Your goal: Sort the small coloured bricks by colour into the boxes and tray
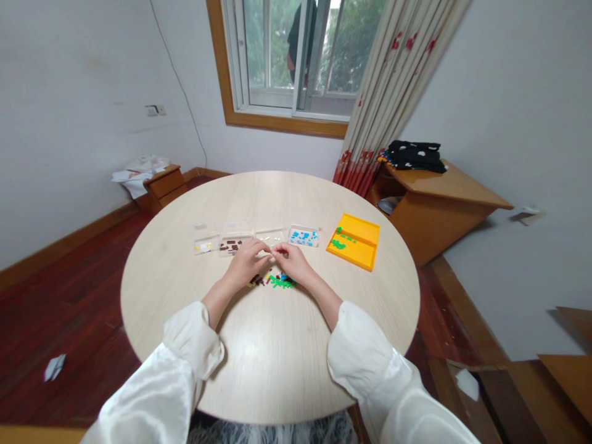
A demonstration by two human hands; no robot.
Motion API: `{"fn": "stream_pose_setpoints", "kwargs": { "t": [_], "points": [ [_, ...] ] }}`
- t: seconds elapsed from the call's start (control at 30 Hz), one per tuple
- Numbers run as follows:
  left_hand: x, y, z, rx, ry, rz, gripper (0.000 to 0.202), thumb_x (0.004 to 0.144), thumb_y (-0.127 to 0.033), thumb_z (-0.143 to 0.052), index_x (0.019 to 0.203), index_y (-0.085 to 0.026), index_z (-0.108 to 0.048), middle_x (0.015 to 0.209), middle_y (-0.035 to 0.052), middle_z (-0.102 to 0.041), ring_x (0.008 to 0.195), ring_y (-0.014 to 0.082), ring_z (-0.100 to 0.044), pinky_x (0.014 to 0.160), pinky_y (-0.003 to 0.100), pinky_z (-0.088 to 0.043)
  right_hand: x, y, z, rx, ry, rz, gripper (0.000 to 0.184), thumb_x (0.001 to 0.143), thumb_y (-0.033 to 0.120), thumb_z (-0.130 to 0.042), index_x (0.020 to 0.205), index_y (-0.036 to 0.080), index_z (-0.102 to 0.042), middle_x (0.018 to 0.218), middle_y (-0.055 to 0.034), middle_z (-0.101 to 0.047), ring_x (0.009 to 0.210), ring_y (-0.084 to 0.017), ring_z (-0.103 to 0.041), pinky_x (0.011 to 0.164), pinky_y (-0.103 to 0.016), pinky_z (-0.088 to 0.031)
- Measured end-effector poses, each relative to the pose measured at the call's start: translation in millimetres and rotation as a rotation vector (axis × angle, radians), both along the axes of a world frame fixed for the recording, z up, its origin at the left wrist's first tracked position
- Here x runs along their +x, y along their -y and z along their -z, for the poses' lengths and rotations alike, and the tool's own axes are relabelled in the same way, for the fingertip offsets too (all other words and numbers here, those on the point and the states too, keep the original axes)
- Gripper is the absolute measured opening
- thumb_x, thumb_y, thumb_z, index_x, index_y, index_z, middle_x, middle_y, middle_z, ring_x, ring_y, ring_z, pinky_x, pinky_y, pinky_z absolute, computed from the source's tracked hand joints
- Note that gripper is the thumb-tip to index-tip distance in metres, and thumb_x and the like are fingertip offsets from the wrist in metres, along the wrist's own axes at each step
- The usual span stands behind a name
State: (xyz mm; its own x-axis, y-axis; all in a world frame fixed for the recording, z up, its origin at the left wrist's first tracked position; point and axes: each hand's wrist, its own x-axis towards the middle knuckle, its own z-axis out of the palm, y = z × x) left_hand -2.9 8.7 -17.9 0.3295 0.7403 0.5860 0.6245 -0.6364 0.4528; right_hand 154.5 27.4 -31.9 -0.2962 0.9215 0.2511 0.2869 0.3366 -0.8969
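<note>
On the round table (259,357), loose pieces (281,282) lie between your wrists, probably light and stiff; pinch their edges. Your left hand (248,261) and right hand (293,263) meet at the fingertips; what they grasp, I cannot tell.

Home room: patterned curtain (386,77), wooden floor (69,308), low cabinet (166,187).

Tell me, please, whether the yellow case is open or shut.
Open: the yellow case lies spread on the table, its inside exposed, with green pieces visible in it.
</note>
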Motion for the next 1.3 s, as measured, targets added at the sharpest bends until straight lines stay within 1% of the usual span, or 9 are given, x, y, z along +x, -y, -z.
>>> {"fn": "stream_pose_setpoints", "kwargs": {
  "t": [0.17, 0.53, 0.67, 0.77, 0.9, 1.0, 1.1, 1.2, 1.3],
  "points": [
    [0, 2, -1.6, 0.034, 0.004, -0.009, 0.013, 0.082, -0.028, -0.056, 0.074, -0.018, -0.059, 0.076, 0.0041, -0.061, 0.076, 0.0174, -0.054, 0.071, 0.030, -0.042, -1, -2, 1.8, -0.032, -0.061, -0.031, 0.010, 0.074, 0.021, -0.054, 0.072, 0.014, -0.062, 0.070, -0.0001, -0.062, 0.066, -0.011, -0.053, 0.067, -0.025, -0.041],
    [-1, 0, 2.9, 0.097, 0.057, -0.020, 0.011, 0.082, -0.021, -0.053, 0.078, -0.020, -0.063, 0.079, 0.0048, -0.063, 0.081, 0.0185, -0.056, 0.074, 0.032, -0.045, 1, -1, -0.8, -0.056, -0.172, -0.047, 0.016, 0.076, 0.025, -0.054, 0.072, 0.015, -0.066, 0.065, 0.0006, -0.062, 0.063, -0.011, -0.053, 0.063, -0.024, -0.041],
    [-2, 2, -2.3, 0.101, 0.087, -0.039, 0.011, 0.082, -0.021, -0.052, 0.077, -0.019, -0.062, 0.079, 0.0048, -0.063, 0.080, 0.0179, -0.056, 0.073, 0.032, -0.045, 1, 1, -3.3, -0.085, -0.151, -0.035, 0.016, 0.076, 0.023, -0.054, 0.077, 0.015, -0.068, 0.067, 0.0000, -0.064, 0.062, -0.011, -0.053, 0.061, -0.023, -0.041],
    [-8, 1, -9.9, 0.118, 0.170, -0.185, 0.010, 0.081, -0.021, -0.051, 0.076, -0.018, -0.059, 0.077, 0.0034, -0.061, 0.072, 0.0156, -0.054, 0.067, 0.028, -0.043, 0, 5, -5.9, -0.067, -0.069, -0.038, 0.017, 0.077, 0.018, -0.053, 0.083, 0.015, -0.069, 0.073, -0.0017, -0.066, 0.064, -0.011, -0.054, 0.064, -0.024, -0.042],
    [-30, -6, -17.5, 0.142, 0.334, -0.527, 0.010, 0.080, -0.024, -0.048, 0.076, -0.018, -0.054, 0.069, 0.0001, -0.055, 0.064, 0.0135, -0.049, 0.063, 0.026, -0.040, -2, 12, -5.6, 0.044, 0.099, -0.085, 0.015, 0.076, 0.012, -0.056, 0.081, 0.015, -0.070, 0.080, -0.0037, -0.066, 0.071, -0.011, -0.055, 0.069, -0.024, -0.042],
    [-51, -14, -18.0, 0.075, 0.396, -0.716, 0.011, 0.081, -0.024, -0.045, 0.080, -0.017, -0.053, 0.073, 0.0010, -0.055, 0.065, 0.0134, -0.049, 0.065, 0.025, -0.041, -3, 15, -4.9, 0.132, 0.231, -0.144, 0.015, 0.075, 0.009, -0.056, 0.079, 0.015, -0.070, 0.078, -0.0035, -0.064, 0.074, -0.011, -0.055, 0.071, -0.024, -0.041],
    [-70, -21, -14.9, -0.025, 0.337, -0.846, 0.010, 0.078, -0.024, -0.047, 0.078, -0.017, -0.054, 0.080, 0.0034, -0.058, 0.072, 0.0159, -0.052, 0.072, 0.029, -0.042, 0, 18, -8.8, 0.208, 0.364, -0.207, 0.014, 0.073, 0.008, -0.058, 0.074, 0.016, -0.069, 0.073, -0.0016, -0.061, 0.071, -0.011, -0.053, 0.072, -0.025, -0.038],
    [-83, -24, -10.4, -0.124, 0.235, -0.941, 0.012, 0.076, -0.024, -0.049, 0.077, -0.017, -0.058, 0.088, 0.0077, -0.060, 0.085, 0.0217, -0.054, 0.084, 0.037, -0.040, 5, 22, -16.5, 0.258, 0.476, -0.224, 0.009, 0.070, 0.010, -0.061, 0.068, 0.016, -0.067, 0.071, -0.0004, -0.058, 0.072, -0.012, -0.051, 0.075, -0.027, -0.034],
    [-90, -24, -6.7, -0.246, 0.167, -1.011, 0.016, 0.074, -0.026, -0.051, 0.080, -0.018, -0.063, 0.091, 0.0106, -0.060, 0.094, 0.0284, -0.053, 0.087, 0.045, -0.038, 8, 25, -22.0, 0.267, 0.547, -0.223, 0.004, 0.069, 0.013, -0.063, 0.069, 0.016, -0.066, 0.071, -0.0010, -0.058, 0.072, -0.012, -0.050, 0.073, -0.027, -0.032]
  ]
}}
